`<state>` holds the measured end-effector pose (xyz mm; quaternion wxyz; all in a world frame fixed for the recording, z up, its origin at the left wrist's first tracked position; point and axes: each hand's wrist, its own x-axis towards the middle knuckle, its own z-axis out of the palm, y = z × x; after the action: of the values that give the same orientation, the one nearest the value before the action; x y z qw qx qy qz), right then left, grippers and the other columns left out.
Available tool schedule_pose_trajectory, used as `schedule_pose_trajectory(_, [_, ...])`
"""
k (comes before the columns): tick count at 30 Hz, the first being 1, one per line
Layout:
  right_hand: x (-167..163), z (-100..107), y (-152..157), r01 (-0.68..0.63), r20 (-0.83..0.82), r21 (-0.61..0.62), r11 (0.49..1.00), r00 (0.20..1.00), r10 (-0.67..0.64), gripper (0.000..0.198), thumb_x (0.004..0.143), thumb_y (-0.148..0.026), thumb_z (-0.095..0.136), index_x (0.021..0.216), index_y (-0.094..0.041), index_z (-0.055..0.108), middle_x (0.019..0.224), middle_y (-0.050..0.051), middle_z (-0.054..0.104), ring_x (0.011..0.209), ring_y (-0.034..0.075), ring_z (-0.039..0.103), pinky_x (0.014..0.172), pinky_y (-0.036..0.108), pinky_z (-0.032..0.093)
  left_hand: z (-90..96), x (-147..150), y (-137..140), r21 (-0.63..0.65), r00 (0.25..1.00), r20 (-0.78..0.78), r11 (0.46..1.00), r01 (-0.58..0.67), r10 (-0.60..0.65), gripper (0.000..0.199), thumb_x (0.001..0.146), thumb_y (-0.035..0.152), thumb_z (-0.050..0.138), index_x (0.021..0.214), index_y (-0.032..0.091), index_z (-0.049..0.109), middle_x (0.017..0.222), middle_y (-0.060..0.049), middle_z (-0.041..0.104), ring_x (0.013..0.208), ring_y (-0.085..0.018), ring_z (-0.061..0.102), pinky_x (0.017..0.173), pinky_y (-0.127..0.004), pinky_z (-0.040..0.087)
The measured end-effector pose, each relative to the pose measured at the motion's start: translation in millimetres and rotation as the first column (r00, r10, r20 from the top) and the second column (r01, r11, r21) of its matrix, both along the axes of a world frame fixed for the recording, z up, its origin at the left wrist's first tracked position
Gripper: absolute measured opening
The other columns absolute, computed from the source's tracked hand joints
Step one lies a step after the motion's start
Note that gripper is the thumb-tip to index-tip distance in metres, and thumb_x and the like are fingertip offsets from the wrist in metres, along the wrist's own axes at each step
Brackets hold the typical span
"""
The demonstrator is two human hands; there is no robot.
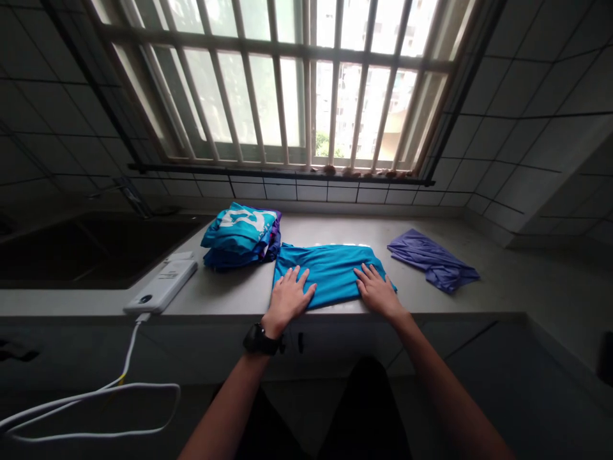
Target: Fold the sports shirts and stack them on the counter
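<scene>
A bright blue folded garment (330,265) lies flat on the counter in front of me, with creases across its left part. My left hand (291,294) rests palm down on its left end, fingers spread. On its right end my right hand (376,289) lies flat too, with the fingers apart. Just left of the garment sits a pile of folded clothes (239,233), teal with a white print on top and purple and dark blue below. To the right, a crumpled purple cloth (431,259) lies apart from my hands.
A white power bank (165,281) with a white cable (129,354) plugged in lies at the counter's front left. Beyond it are a dark sink (96,249) and a faucet (131,195). A barred window (306,83) rises behind the pale counter (335,223).
</scene>
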<state>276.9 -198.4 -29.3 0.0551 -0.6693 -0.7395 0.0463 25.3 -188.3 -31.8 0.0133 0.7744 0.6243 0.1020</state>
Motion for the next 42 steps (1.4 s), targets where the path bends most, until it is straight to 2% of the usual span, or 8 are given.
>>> schedule_pose_trajectory(7, [3.0,25.9,52.0,-0.119,-0.014,0.073,0.990,0.993,0.121,0.055,0.102,-0.011,0.033,0.147,-0.026,0.061,0.167,0.004,0.042,0.159,0.032,0.028,0.125,0.074,0.008,29.1,44.7,-43.7,0.064,0.998,-0.058,0.998,0.014,-0.010,0.058,0.103,0.059,0.040,0.115,0.015,0.077,0.120,-0.021,0.072,0.117,-0.038,0.066,0.100,-0.054,0.051])
schedule_pose_trajectory(11, [-8.6,25.5,18.5,-0.246,-0.171,0.292,0.924,0.938,0.303,0.054,0.095,-0.001,0.037,0.132,-0.021,0.070,0.151,0.011,0.061,0.145,0.027,0.051,0.124,0.055,0.034,21.4,13.5,-52.4,0.119,0.961,0.008,0.954,0.274,-0.277,0.049,0.097,0.058,0.057,0.127,0.022,0.072,0.139,-0.015,0.067,0.130,-0.035,0.060,0.110,-0.052,0.046])
schedule_pose_trajectory(14, [-6.0,9.6,-35.7,-0.425,-0.260,0.335,0.841,0.817,0.516,0.041,0.100,-0.016,0.051,0.137,-0.024,0.066,0.136,0.010,0.070,0.126,0.023,0.066,0.109,0.041,0.052,-3.6,-30.3,-52.7,0.153,0.905,0.007,0.895,0.420,-0.426,0.077,0.083,0.056,0.078,0.149,0.024,0.056,0.159,-0.014,0.051,0.146,-0.036,0.047,0.119,-0.052,0.041])
schedule_pose_trajectory(18, [-2.4,-29.8,-86.3,-0.529,-0.077,0.325,0.784,0.811,0.580,0.075,0.088,-0.022,0.074,0.158,-0.026,0.045,0.161,0.012,0.050,0.150,0.031,0.045,0.123,0.053,0.037,-28.1,-67.0,-50.6,0.187,0.843,-0.041,0.824,0.534,-0.537,0.078,0.091,0.018,0.067,0.162,0.033,0.038,0.167,-0.006,0.042,0.152,-0.028,0.043,0.119,-0.045,0.043])
schedule_pose_trajectory(24, [-19.8,-87.2,-74.0,-0.368,0.126,0.684,0.630,0.910,0.395,0.059,0.095,0.001,0.051,0.148,-0.024,0.056,0.150,0.009,0.062,0.145,0.023,0.051,0.128,0.047,0.021,-30.5,-76.8,-36.4,0.308,0.836,-0.145,0.778,0.547,-0.530,0.062,0.094,0.005,0.053,0.152,0.028,0.053,0.155,-0.009,0.058,0.144,-0.026,0.053,0.114,-0.044,0.046])
schedule_pose_trajectory(29, [-25.3,-81.2,-69.0,-0.319,0.039,0.796,0.514,0.875,0.483,0.047,0.097,-0.001,0.049,0.133,-0.024,0.066,0.130,0.008,0.075,0.130,0.023,0.064,0.119,0.045,0.035,-20.1,-80.1,-48.2,0.368,0.808,-0.161,0.725,0.582,-0.567,0.049,0.094,0.001,0.049,0.133,0.024,0.065,0.123,-0.009,0.076,0.106,-0.023,0.071,0.091,-0.037,0.056])
schedule_pose_trajectory(37, [-8.7,-16.2,-87.3,-0.224,-0.333,0.733,0.642,0.704,0.627,0.025,0.098,-0.018,0.057,0.118,-0.024,0.070,0.095,0.005,0.076,0.082,0.020,0.072,0.075,0.032,0.057,43.5,-93.0,-72.6,0.467,0.806,0.182,0.771,0.433,-0.563,0.035,0.094,0.023,0.064,0.129,0.023,0.063,0.109,-0.006,0.077,0.095,-0.021,0.075,0.081,-0.030,0.059])
schedule_pose_trajectory(42, [-3.2,15.9,-41.1,0.205,-0.596,0.560,0.803,0.773,0.218,0.032,0.097,-0.030,0.056,0.125,-0.017,0.064,0.088,0.007,0.072,0.069,0.022,0.067,0.066,0.035,0.057,70.5,-56.8,-24.6,0.484,0.876,0.315,0.856,0.182,-0.365,0.040,0.095,0.031,0.063,0.133,0.020,0.060,0.119,-0.010,0.076,0.113,-0.027,0.072,0.100,-0.041,0.056])
